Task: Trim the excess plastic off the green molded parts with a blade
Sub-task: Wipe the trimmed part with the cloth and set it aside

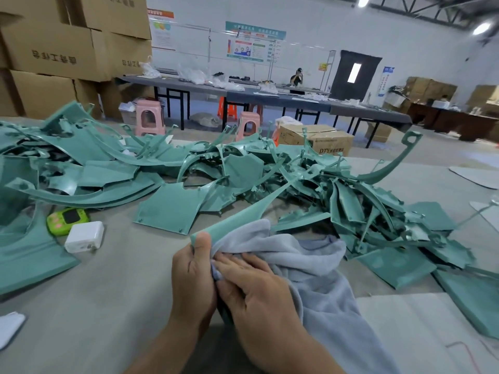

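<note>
A long curved green molded part (244, 211) rises from my hands toward the big pile of green parts (210, 168) spread across the table. My left hand (193, 273) grips its near end, thumb up on the plastic. Beside it, my right hand (253, 287) pinches a grey cloth (310, 265) against the part's near end. The cloth drapes to the right over the table edge. No blade is visible; whatever lies between my hands is hidden.
A green handheld device (67, 220) and a white power adapter (85, 236) lie left of my hands. Flat green panels (394, 264) sit at right. Cardboard boxes (62, 49) stack at back left. Farther off stand long tables, pink stools (149, 117) and seated people.
</note>
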